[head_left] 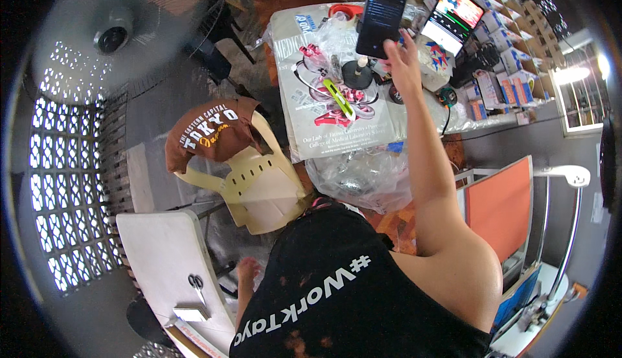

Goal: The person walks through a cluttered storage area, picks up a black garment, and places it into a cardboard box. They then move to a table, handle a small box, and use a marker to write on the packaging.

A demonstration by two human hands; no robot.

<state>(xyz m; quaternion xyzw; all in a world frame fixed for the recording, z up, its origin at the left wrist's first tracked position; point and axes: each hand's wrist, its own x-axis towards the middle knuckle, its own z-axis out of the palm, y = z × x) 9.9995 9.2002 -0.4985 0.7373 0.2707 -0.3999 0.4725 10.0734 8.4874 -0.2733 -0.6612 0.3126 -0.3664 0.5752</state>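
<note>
1. Black rectangular smartphone (381,20): upper centre of frame, over the counter (395,117) with its pale printed covering. Screen faces the wearer, presumably for reading.
2. Right hand (403,65): fingers at phone's lower right corner; gripping or merely touching, cannot tell.
3. Left hand (247,270): lower left of centre, well apart from phone; finger closure cannot be told.
4. Lime-green slim cutter (339,99): lies below phone, likely for easy reach.
5. Brown cloth garment (214,131): left of centre, draped over cream plastic chair (262,193), probably to keep it off the floor.
</note>
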